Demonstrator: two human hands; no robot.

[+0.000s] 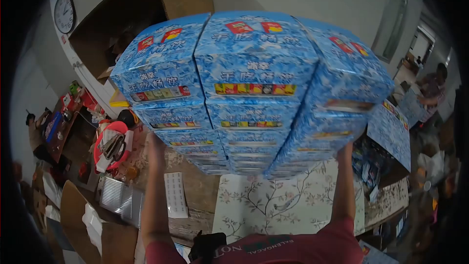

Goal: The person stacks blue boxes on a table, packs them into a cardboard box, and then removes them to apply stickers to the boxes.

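Three columns of blue printed boxes (254,76) rise side by side in front of me, stacked many layers high. Against the lower left side of the stack is my left hand (155,143); my right hand (346,149) is against its lower right side. The two hands hold the stack between them, and the boxes hide most of their fingers. Narrow gaps show between the columns. Below the stack lies a floral sheet (273,205) on the wooden table (200,200).
A red basin (111,145), a printed label sheet (176,194) and a silvery ridged piece (119,200) are on the left. An open carton (83,220) stands lower left. At right are an open blue box (389,134) and another person (432,88). One more person (36,134) is far left.
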